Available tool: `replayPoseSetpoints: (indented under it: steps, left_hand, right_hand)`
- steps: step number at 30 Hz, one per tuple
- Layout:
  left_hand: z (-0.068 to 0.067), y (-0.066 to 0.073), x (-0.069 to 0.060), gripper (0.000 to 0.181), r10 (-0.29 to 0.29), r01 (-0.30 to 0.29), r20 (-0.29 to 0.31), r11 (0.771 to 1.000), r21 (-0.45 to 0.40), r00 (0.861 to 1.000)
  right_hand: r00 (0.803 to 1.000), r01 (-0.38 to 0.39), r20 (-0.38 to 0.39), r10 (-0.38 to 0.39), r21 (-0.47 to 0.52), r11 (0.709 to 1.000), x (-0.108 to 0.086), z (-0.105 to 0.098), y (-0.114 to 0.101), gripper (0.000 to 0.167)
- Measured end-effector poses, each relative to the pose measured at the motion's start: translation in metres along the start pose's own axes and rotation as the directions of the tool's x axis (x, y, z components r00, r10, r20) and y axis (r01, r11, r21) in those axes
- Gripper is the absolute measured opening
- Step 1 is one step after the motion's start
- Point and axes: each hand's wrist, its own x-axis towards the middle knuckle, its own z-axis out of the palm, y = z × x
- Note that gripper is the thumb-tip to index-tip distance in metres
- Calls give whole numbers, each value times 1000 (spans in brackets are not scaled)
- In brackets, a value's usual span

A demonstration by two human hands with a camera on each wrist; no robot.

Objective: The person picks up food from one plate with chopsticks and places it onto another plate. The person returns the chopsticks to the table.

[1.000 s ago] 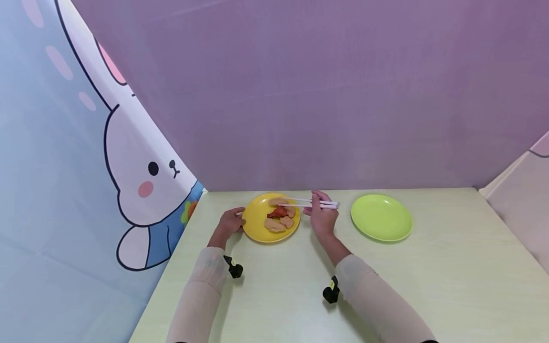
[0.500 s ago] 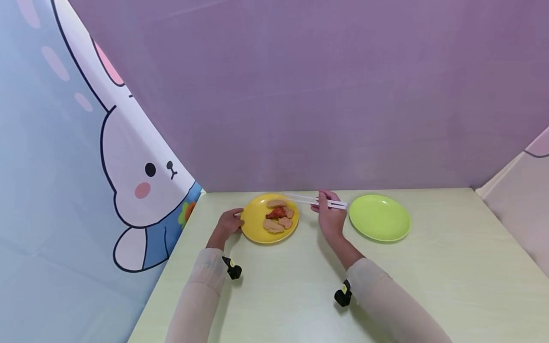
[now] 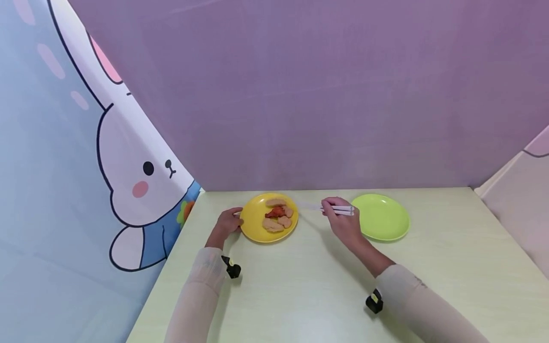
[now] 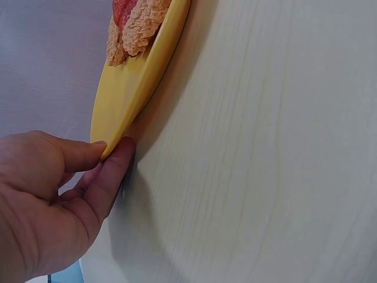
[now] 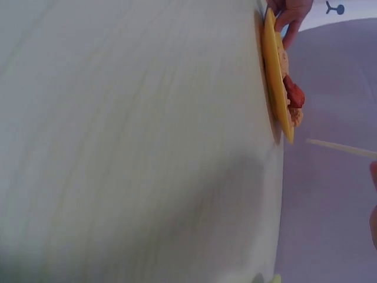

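Observation:
At the left rim of a yellow plate [image 3: 254,228], my left hand [image 3: 227,222] pinches the edge; the left wrist view shows the thumb [image 4: 88,154] on top and fingers beneath. On that plate lie several breaded, fried-looking pieces [image 3: 273,225] around a reddish-brown piece like a chicken drumstick [image 3: 275,212]. My right hand [image 3: 344,227] holds white chopsticks [image 3: 343,210] above the table, between the two plates. Their tips point left toward the yellow plate, apart from the food, with nothing seen between them. In the right wrist view a chopstick [image 5: 341,147] shows at the right edge.
A light green plate [image 3: 383,219] stands to the right, its left edge partly behind my right hand. Behind the pale table [image 3: 279,290] rises a purple backdrop [image 3: 291,95]. A rabbit-printed cloth [image 3: 137,200] borders the left side.
My right hand has drawn back to the right with the chopsticks, whose tips have left the food and the yellow plate. The left hand stays on the plate's rim; the food looks unmoved.

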Motion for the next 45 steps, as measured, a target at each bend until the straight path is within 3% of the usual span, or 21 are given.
replayPoseSetpoints:
  steps: [3,5,9,12,17,22,25,27,29,39,42,45]
  left_hand:
    - [0,0,1,56,1,-1,-1,1000,4,1000]
    - [-1,-1,2,56,8,-8,6,1000,2,1000]
    - [0,-1,3,57,11,-11,9,1000,-6,1000]
    - [0,-1,4,57,8,-8,5,1000,-6,1000]
    - [0,-2,6,57,3,-3,7,1000,-20,1000]
    - [0,-2,3,57,8,-8,9,1000,-20,1000]
    - [1,-1,1,57,10,-10,9,1000,-16,1000]
    - [1,-1,1,57,9,-9,9,1000,-13,1000]
    - [1,-1,1,57,9,-9,7,1000,-10,1000]
    - [1,-3,5,58,-8,8,5,1000,-11,1000]
    - [1,-2,4,58,-7,7,6,1000,-11,1000]
    - [0,1,0,58,-6,6,6,1000,-7,1000]
  right_hand:
    - [984,175,41,-172,-89,981,-3,-9,4,4]
    - [952,305,89,-294,-153,940,-5,-15,6,7]
    - [838,542,234,-493,-258,800,-9,-23,11,16]
    - [742,667,331,-583,-276,692,-13,-28,15,9]
    - [611,787,444,-656,-249,564,-20,-32,18,38]
    - [517,852,535,-668,-248,461,-30,-34,17,43]
    - [472,880,587,-657,-266,394,-38,-36,16,41]
    - [457,887,622,-636,-270,374,-44,-37,16,35]
    - [456,887,655,-602,-284,363,-51,-38,15,23]
    - [522,841,762,-382,-388,376,-80,-41,10,22]
    - [529,834,776,-343,-400,381,-86,-43,11,24]
    - [531,833,769,-356,-399,382,-91,-44,14,26]
